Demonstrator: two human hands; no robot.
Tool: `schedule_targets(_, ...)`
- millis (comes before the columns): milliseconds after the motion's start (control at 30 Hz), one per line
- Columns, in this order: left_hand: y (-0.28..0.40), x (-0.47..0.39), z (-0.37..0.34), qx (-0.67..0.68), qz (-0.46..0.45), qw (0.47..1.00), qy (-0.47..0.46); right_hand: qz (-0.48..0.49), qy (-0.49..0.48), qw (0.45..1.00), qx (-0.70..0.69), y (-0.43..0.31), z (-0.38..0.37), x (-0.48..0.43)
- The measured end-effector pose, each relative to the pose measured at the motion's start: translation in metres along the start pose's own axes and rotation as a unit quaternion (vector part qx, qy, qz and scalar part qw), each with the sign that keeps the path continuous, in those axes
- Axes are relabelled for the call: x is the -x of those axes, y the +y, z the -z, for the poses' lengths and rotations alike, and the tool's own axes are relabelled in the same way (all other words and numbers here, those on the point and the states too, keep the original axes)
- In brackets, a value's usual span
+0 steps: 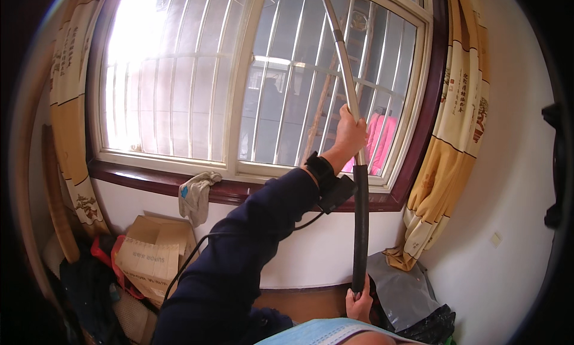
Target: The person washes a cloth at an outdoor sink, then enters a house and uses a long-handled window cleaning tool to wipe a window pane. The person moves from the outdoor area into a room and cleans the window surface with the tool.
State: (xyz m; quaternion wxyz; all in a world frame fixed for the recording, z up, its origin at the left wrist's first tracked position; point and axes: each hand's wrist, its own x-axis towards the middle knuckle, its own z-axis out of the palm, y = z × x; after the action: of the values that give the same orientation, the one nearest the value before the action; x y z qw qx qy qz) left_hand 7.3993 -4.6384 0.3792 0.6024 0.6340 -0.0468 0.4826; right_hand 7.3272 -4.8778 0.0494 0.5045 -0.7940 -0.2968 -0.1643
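A long metal pole [343, 62] with a black foam grip [360, 224] stands nearly upright before a barred sliding window [233, 80]; its top end is out of view. My left hand [352, 132] is closed around the bare metal just above the foam grip. Lower down, my right hand [359, 302] holds the bottom end of the grip, its arm hidden. A black strap with a small black device [336, 194] and a cable sits on my left wrist. Part of a light blue face mask [314, 334] shows at the bottom edge.
A grey cloth [195, 197] hangs over the dark red windowsill [152, 179]. Patterned curtains [457, 121] flank the window. An open cardboard box [150, 260] stands at lower left by a red object. Grey and black plastic bags [403, 291] lie at lower right. Outside is a ladder [318, 116].
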Motion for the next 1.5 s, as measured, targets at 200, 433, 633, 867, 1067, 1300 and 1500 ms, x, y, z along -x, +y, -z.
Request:
schedule_targets(200,-0.047,-0.028,0.005,-0.085,-0.02,0.995,0.039,0.035,-0.025,0.999,0.025,0.027,-0.01,-0.03)
schedule_targets(433,-0.052,-0.053,-0.041,-0.039,-0.096,0.993,0.065,0.063,-0.04,0.997,0.005,0.062,0.053,-0.08)
schedule_targets(633,-0.027,-0.045,-0.112,0.14,-0.092,0.986,0.027,0.046,-0.079,0.995,-0.029,0.092,0.147,-0.106)
schedule_targets(867,-0.002,-0.073,-0.143,0.103,-0.103,0.989,0.026,0.035,-0.072,0.973,-0.218,0.096,0.161,-0.117)
schedule_targets(1067,0.02,-0.102,-0.107,0.105,-0.106,0.987,0.058,0.063,-0.074,0.987,-0.127,0.054,0.157,-0.149)
schedule_targets(1300,0.019,-0.111,-0.129,0.12,-0.095,0.988,0.022,0.127,0.018,0.992,-0.023,0.061,0.165,-0.153)
schedule_targets(1500,-0.009,-0.096,-0.122,0.072,-0.103,0.992,0.006,0.11,0.022,0.993,0.023,0.079,0.132,-0.131)
